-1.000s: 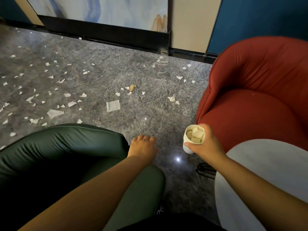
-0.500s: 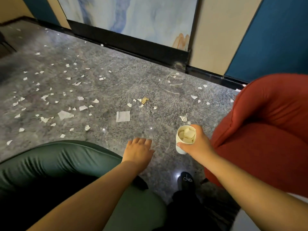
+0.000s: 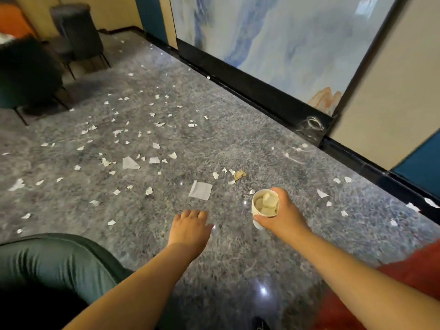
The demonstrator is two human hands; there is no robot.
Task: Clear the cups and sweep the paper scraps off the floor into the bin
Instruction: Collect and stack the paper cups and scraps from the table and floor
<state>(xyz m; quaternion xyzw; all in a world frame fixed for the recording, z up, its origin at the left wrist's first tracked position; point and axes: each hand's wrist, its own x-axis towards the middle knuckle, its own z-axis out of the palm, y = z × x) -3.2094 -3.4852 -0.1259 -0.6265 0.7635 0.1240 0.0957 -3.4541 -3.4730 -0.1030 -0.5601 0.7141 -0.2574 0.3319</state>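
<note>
Right hand (image 3: 283, 216) holds a white paper cup (image 3: 263, 207) upright, fingers and thumb wrapped round its wall, cup carried above the floor (image 3: 238, 139), mouth up, stuffed with crumpled paper pieces. Left hand (image 3: 190, 226) empty, fingers relaxed and spread palm-down, hovering over floor just left of the cup hand, holding nothing. Paper scraps (image 3: 133, 144) litter the grey speckled floor, mostly ahead and to the left of both hands; biggest one, a square paper sheet (image 3: 200, 190), lies flat just ahead of the left hand and left of the cup; a brown crumpled scrap (image 3: 239, 174) sits a bit beyond it. A few more scraps lie right of the cup along the black skirting (image 3: 250, 91). Key relation: nearest loose paper lies forward of the free left hand, nearer to it than to the right, which is busy with the cup. No bin identifiable in view, no broom visible; dark stool (image 3: 78, 29) and dark chair (image 3: 26, 72) far left, green seat (image 3: 54, 263) near left, red seat (image 3: 409, 265) at right edge. Judgement: cup-clearing step under way, sweeping not started, nearly all scraps left. Cup's long axis vertical; tilting while walking could spill its contents. Frame slightly motion-blurred, small scraps hard to count.
</note>
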